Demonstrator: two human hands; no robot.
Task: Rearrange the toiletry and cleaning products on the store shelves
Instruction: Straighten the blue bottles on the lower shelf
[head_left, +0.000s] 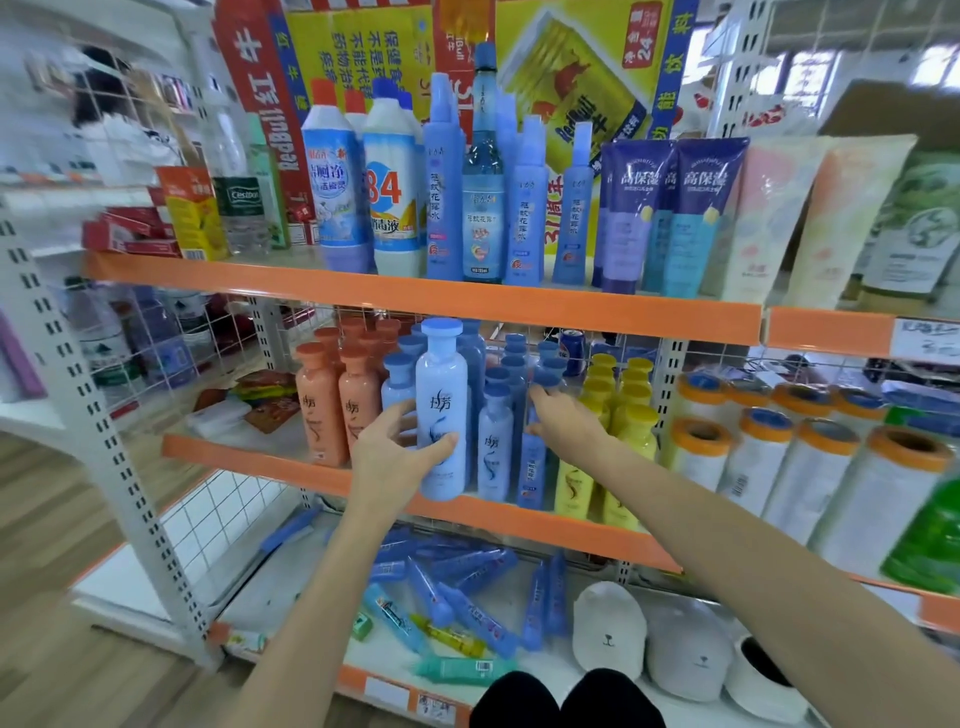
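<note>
Head view: left hand (397, 457) clamped around tall blue bottle (441, 410) at middle shelf (519, 519) front edge, likely tidying its row; right hand (563, 421) with loose fingers among slim blue bottles (531, 467), grip unclear

Both arms stretch forward; left hand (397, 452) curls its fingers (441, 441) in a grip, right hand (563, 421) reaches out, fingers spread.
</note>
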